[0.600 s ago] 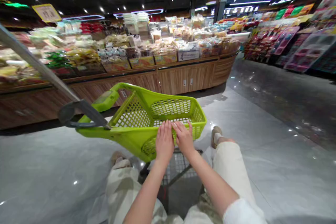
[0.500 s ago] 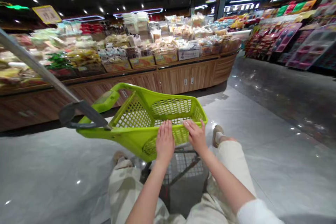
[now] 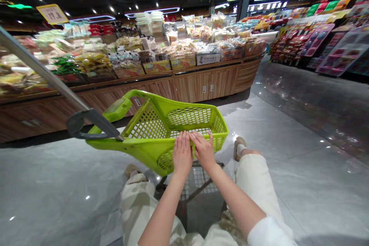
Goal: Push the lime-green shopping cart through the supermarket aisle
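My left hand (image 3: 182, 154) and right hand (image 3: 204, 150) rest over the green cart (image 3: 138, 147) (can't tell if they're gripping); leaning could roll it.

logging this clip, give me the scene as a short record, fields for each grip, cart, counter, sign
Left grip: fingers laid over the cart's near rim
Right grip: at the same rim, close beside the left
Cart: lime green, lattice sides
Counter: wooden, beyond the cart, piled with packaged goods
Sign: yellow-edged, upper left, seems to read 19.8
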The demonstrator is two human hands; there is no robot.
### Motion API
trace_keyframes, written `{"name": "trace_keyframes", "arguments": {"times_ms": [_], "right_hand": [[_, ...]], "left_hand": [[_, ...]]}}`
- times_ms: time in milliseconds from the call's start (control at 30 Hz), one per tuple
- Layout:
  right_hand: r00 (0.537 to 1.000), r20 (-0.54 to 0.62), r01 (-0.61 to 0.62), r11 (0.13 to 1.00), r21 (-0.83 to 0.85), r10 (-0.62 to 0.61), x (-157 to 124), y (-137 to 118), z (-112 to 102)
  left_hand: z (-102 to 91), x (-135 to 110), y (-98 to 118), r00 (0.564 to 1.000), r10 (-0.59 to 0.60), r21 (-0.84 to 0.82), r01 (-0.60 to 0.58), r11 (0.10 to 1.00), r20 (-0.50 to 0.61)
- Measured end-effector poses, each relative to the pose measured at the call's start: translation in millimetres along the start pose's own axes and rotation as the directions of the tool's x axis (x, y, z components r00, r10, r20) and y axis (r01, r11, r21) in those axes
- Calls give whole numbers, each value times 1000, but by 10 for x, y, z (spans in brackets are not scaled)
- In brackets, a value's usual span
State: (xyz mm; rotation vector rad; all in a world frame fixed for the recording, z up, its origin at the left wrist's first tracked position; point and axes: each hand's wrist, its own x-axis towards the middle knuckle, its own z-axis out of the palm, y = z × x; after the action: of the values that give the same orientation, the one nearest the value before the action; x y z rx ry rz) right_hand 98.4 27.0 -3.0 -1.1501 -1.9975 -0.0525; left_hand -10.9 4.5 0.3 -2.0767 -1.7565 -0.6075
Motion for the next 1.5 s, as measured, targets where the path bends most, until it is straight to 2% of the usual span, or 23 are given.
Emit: {"name": "trace_keyframes", "arguments": {"times_ms": [100,200,267,300,367,500,567,633,700,800,867,900,967,1100,1167,1200,1267,1400,1467,1500], "right_hand": [[1000,11,2,997,-71,-2,-171,537,-229],[990,-98,-120,979,-165,105,-360,1134,-441],[973,-168,-193,961,-199,160,-397,1269,-470],[965,-191,-221,954,-204,182,-379,1225,-441],[960,-201,-234,955,-185,196,-284,939,-313],[992,-82,-99,993,-57,94,-48,164,-31],[999,-27,-40,999,-18,39,-22,50,-16],[1000,6,10,1000,-23,-10,-86,231,-105],[1000,-11,1,998,-66,-1,-209,623,-254],[983,-135,-141,979,-150,121,-376,1198,-447],[960,-200,-232,958,-171,197,-400,1303,-468],[950,-217,-262,951,-167,224,-379,1237,-435],[953,-200,-256,958,-132,227,-282,905,-294],[993,-69,-97,995,-17,95,-55,78,4],[999,-15,-41,999,9,41,-28,-23,4],[1000,8,-13,1000,9,13,-48,47,-43],[999,32,21,1000,-16,-21,-149,382,-200],[990,-101,-115,984,-134,102,-398,1188,-488],[973,-167,-187,970,-158,160,-426,1276,-490],[966,-186,-211,965,-153,181,-403,1201,-445]], "left_hand": [[-27,-16,-17,1000,7,-13,-7,1000,-5],[-20,-14,16,1000,-2,-18,2,1000,-6],[7,1,55,1000,-7,-13,7,1000,-10],[24,11,76,1000,-8,-9,8,1000,-12],[55,31,115,1000,-15,1,15,1000,-16],[76,47,136,1000,-11,32,12,999,-5],[65,38,116,1000,4,35,-4,999,4],[50,26,93,1000,10,25,-11,1000,7],[39,17,80,1000,12,12,-12,1000,9],[42,19,95,1000,2,8,-2,1000,9],[55,27,119,1000,-9,11,9,1000,4],[62,31,131,1000,-15,13,15,1000,0],[74,36,146,1000,-22,13,22,1000,-9],[72,24,122,1000,-2,15,2,1000,-9],[57,11,90,1000,10,14,-10,1000,-5],[49,4,75,1000,13,12,-13,1000,-5],[32,-8,54,1000,13,6,-13,1000,-7],[20,-14,63,1000,8,-6,-8,1000,-18],[28,-9,85,1000,6,-14,-7,1000,-30],[34,-6,95,999,5,-18,-5,1000,-35]]}}
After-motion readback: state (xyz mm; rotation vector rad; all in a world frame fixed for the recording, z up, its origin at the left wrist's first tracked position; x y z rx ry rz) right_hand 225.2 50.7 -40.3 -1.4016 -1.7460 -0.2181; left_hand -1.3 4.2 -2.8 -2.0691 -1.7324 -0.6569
